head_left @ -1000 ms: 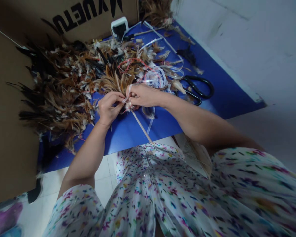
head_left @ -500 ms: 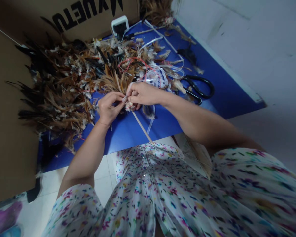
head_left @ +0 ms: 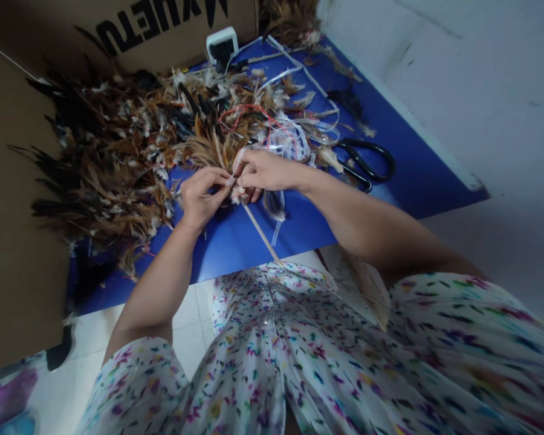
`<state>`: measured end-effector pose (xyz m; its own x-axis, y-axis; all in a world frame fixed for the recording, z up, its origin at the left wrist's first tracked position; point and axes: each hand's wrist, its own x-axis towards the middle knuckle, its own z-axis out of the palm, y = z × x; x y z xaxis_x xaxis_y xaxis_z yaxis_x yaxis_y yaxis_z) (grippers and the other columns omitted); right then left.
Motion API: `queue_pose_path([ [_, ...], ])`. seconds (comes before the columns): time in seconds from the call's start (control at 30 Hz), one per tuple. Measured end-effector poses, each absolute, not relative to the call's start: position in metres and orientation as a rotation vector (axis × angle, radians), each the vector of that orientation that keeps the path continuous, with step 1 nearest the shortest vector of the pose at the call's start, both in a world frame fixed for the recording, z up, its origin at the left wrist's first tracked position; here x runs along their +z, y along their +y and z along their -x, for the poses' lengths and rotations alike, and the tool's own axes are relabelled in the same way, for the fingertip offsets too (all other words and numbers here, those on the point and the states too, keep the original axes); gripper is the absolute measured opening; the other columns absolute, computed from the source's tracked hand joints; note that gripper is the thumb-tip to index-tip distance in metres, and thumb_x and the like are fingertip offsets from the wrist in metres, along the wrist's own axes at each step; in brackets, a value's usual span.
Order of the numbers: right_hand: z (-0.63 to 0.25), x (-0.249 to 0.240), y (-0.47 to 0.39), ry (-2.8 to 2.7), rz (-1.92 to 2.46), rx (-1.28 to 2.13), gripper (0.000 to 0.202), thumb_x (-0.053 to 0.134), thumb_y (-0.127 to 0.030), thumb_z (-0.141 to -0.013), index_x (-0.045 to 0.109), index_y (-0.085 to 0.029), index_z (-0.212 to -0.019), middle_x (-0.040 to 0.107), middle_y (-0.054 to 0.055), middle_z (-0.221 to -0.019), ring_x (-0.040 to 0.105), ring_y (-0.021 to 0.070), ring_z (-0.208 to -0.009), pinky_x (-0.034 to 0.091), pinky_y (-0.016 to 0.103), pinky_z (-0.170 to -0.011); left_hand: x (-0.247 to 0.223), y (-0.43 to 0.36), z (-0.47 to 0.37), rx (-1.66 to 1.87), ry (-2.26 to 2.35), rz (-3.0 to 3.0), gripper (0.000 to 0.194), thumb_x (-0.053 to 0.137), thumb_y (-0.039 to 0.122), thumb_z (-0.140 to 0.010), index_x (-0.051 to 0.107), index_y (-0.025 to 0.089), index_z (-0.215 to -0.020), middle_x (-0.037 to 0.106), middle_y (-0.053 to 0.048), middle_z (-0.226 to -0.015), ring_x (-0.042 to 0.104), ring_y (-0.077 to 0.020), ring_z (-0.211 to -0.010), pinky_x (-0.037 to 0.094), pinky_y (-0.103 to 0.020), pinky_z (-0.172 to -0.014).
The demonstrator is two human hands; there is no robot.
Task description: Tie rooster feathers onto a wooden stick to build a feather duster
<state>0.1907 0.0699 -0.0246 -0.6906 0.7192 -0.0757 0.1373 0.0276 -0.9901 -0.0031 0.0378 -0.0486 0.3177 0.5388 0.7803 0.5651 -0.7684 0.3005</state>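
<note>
In the head view, a feather bundle (head_left: 211, 148) of brown feathers fans out at the far end of a thin wooden stick (head_left: 263, 235). My left hand (head_left: 202, 194) is closed, pinching a clear plastic strip (head_left: 231, 180) at the base of the feathers. My right hand (head_left: 265, 171) is also closed around the base, with the strip passing by its index finger. Pale quill ends (head_left: 239, 194) poke out below the fingers. The stick slants down toward the table's front edge. The exact hold of the right fingers is partly hidden.
Loose feathers (head_left: 113, 151) pile over the left of the blue table (head_left: 417, 187). Tangled white plastic strips (head_left: 288, 139), red string (head_left: 240, 112) and black-handled scissors (head_left: 367, 160) lie to the right. A cardboard box (head_left: 172, 45) and a white square device (head_left: 222, 45) stand behind.
Both hands keep nearly the same place and grip at the feather base. The view has shifted very slightly.
</note>
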Motion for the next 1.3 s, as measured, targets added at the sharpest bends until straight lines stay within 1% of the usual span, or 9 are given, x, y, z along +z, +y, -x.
queue_pose_path([
  [0.2,-0.1891,-0.0257,0.0706,-1.836,0.883,1.759,0.016,0.051,-0.003,-0.088,0.05,-0.018,-0.083,0.064,-0.003,-0.062,0.066,0.0113,-0.055,0.059,0.025,-0.061,-0.0481,0.0384,0.0029,-1.561,-0.98,2.543,0.017,0.071,0.024,-0.085,0.063,0.018,-0.071,0.073,-0.001,-0.077,0.066,-0.011,-0.069,0.049,-0.024,-0.064],
  [0.33,-0.1892,-0.0245,0.0714,-1.801,0.866,1.791,0.019,0.049,-0.002,-0.087,0.049,-0.019,-0.079,0.059,-0.005,-0.056,0.065,0.0106,-0.054,0.059,0.023,-0.059,-0.0482,0.038,0.0029,-1.559,-1.001,2.575,0.018,0.072,0.026,-0.085,0.063,0.019,-0.071,0.072,-0.002,-0.078,0.066,-0.0118,-0.07,0.048,-0.025,-0.065],
  [0.43,-0.1887,-0.0215,0.0705,-1.792,0.928,1.789,0.02,0.048,-0.002,-0.086,0.049,-0.019,-0.077,0.058,-0.005,-0.054,0.065,0.0115,-0.053,0.058,0.024,-0.059,-0.0483,0.0377,0.0032,-1.536,-1.031,2.597,0.018,0.071,0.027,-0.085,0.064,0.019,-0.071,0.072,-0.002,-0.078,0.065,-0.0121,-0.07,0.048,-0.025,-0.065],
  [0.67,-0.1889,-0.0196,0.0689,-1.737,0.933,1.808,0.016,0.053,-0.004,-0.086,0.051,-0.019,-0.084,0.062,-0.004,-0.059,0.066,0.0121,-0.055,0.058,0.023,-0.057,-0.0485,0.0385,0.0034,-1.565,-1.034,2.585,0.018,0.071,0.027,-0.085,0.064,0.019,-0.071,0.072,-0.002,-0.077,0.065,-0.0126,-0.07,0.047,-0.026,-0.065],
  [0.83,-0.19,-0.0233,0.0703,-1.763,0.911,1.823,0.016,0.056,-0.003,-0.087,0.053,-0.018,-0.083,0.065,-0.002,-0.065,0.067,0.0112,-0.056,0.059,0.024,-0.059,-0.0483,0.0384,0.0034,-1.576,-1.005,2.573,0.017,0.072,0.025,-0.084,0.064,0.019,-0.071,0.072,-0.001,-0.077,0.066,-0.0121,-0.069,0.048,-0.026,-0.065],
  [0.97,-0.1899,-0.0239,0.0711,-1.756,0.916,1.816,0.016,0.056,-0.003,-0.087,0.053,-0.018,-0.082,0.065,-0.003,-0.064,0.067,0.0108,-0.057,0.059,0.024,-0.061,-0.0485,0.0384,0.0039,-1.539,-1.013,2.563,0.018,0.071,0.025,-0.085,0.063,0.019,-0.071,0.073,-0.002,-0.078,0.067,-0.012,-0.069,0.049,-0.025,-0.065],
  [1.1,-0.1901,-0.0257,0.0715,-1.736,0.876,1.817,0.02,0.063,-0.002,-0.082,0.053,-0.018,-0.086,0.065,-0.005,-0.063,0.065,0.0094,-0.054,0.059,0.022,-0.058,-0.0493,0.0391,0.0044,-1.525,-0.987,2.557,0.018,0.071,0.025,-0.085,0.062,0.019,-0.071,0.073,-0.001,-0.078,0.067,-0.012,-0.07,0.05,-0.025,-0.064],
  [1.17,-0.1905,-0.027,0.0717,-1.745,0.85,1.826,0.018,0.065,-0.004,-0.082,0.054,-0.018,-0.086,0.065,-0.005,-0.062,0.065,0.0087,-0.054,0.058,0.021,-0.057,-0.0495,0.0392,0.0042,-1.528,-0.982,2.553,0.018,0.071,0.025,-0.085,0.062,0.019,-0.071,0.073,-0.001,-0.077,0.067,-0.0117,-0.069,0.049,-0.025,-0.063],
  [1.3,-0.1916,-0.0268,0.0725,-1.78,0.871,1.82,0.014,0.061,-0.004,-0.086,0.055,-0.017,-0.082,0.065,-0.003,-0.064,0.066,0.0094,-0.055,0.06,0.022,-0.06,-0.0489,0.0388,0.0031,-1.515,-1.035,2.54,0.022,0.071,0.03,-0.086,0.062,0.018,-0.069,0.073,-0.001,-0.076,0.066,-0.0114,-0.068,0.048,-0.025,-0.062],
])
